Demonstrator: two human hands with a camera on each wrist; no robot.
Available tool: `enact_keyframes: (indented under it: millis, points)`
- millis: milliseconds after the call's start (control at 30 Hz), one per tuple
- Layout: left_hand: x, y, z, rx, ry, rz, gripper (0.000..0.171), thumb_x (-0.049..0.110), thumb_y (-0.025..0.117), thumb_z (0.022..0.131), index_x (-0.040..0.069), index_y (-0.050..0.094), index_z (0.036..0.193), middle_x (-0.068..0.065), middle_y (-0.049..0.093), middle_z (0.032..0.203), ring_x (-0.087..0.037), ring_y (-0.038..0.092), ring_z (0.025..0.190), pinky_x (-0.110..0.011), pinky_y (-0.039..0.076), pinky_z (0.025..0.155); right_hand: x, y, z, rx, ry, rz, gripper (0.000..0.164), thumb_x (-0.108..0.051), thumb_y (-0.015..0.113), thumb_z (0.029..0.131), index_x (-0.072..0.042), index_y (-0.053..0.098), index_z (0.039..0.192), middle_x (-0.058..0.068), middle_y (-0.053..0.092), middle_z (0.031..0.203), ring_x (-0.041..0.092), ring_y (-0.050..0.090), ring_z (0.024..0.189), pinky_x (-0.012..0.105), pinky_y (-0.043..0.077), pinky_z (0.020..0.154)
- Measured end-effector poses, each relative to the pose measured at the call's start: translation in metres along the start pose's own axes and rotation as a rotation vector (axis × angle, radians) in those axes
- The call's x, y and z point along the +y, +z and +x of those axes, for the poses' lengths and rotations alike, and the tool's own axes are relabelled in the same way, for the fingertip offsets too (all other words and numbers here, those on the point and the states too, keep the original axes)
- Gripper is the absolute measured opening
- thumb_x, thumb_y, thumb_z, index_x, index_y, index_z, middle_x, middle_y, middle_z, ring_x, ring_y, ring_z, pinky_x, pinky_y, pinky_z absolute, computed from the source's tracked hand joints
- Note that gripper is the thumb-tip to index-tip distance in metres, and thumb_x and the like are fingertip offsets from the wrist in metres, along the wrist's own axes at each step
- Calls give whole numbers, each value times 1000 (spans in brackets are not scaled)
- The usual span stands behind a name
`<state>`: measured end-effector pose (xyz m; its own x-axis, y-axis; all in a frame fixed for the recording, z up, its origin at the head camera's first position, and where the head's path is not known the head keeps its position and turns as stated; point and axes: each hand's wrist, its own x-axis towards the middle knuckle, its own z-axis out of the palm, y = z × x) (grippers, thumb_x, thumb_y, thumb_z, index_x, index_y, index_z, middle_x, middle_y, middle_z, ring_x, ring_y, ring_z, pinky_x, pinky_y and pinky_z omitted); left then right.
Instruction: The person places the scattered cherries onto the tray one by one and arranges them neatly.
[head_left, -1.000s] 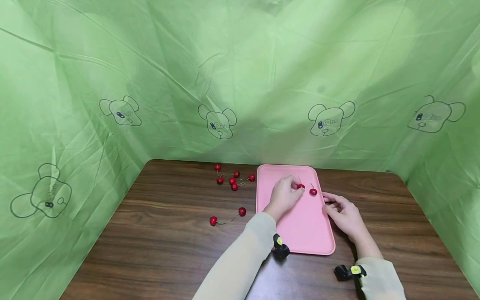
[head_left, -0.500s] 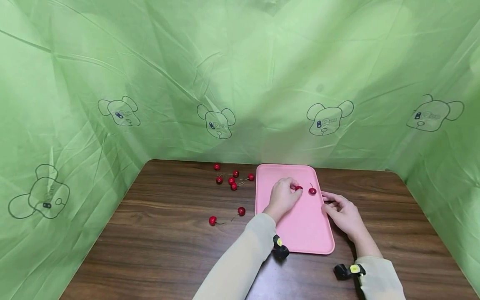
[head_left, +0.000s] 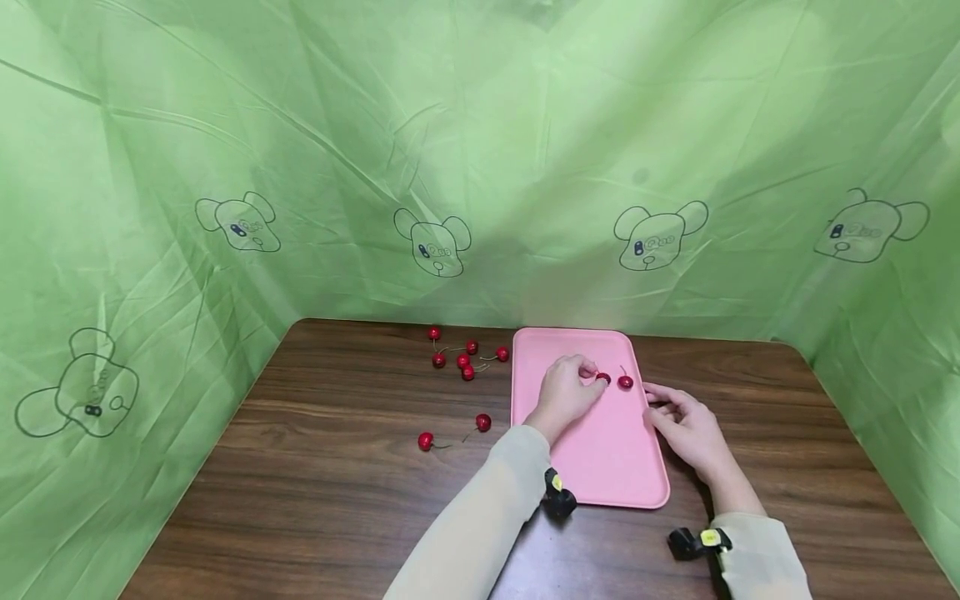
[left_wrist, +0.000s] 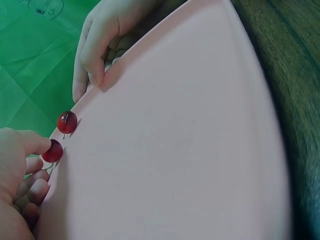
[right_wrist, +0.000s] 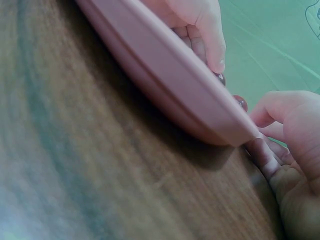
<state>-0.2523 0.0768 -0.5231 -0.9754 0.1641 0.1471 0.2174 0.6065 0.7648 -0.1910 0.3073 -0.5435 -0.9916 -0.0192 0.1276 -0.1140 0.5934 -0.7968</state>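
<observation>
Over the right part of a pink tray, my left hand pinches a red cherry, its thumb tip against the fruit. Just to the right of it, a second cherry rests on the tray near the rim, its stem pointing away. My right hand grips the tray's right edge, thumb at the rim and fingers along the outer side. In the right wrist view the fingers of that hand sit low against the tray's wall. Part of the held cherry is hidden behind the left thumb.
On the dark wooden table, several stemmed cherries lie grouped left of the tray's far end. Two more, one cherry and another cherry, lie nearer. A green cloth surrounds the table at back and sides.
The cherry at my left fingertips has shifted slightly toward me and turned, its stem no longer standing up. Both hands have stayed almost in place, and the tray has not moved.
</observation>
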Motion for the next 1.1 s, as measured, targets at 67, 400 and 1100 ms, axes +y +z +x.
enact_keyframes:
  millis: [67,400,1100]
  points:
    - [0,-1,0,-6,0,-8,19,25,84,97,13,78,110,2,74,107,-9,63,97,-26,53,94,-1,0,0,-1,5,3,45,-16,75,103,-3,67,145,18,74,125,7,63,90,18,52,75]
    - [1,-4,-1,-20,34,-31,22,23,84,97,11,77,114,-2,74,108,-13,65,97,-25,51,91,-4,-2,-1,-4,10,11,44,-14,74,103,-2,67,145,20,74,125,6,64,88,18,52,74]
    - [8,-61,4,-117,129,-34,41,26,75,103,10,71,140,-4,75,132,-16,72,102,-25,55,89,-4,0,-1,-1,10,19,44,-14,75,103,-2,68,144,20,73,126,6,63,89,18,52,74]
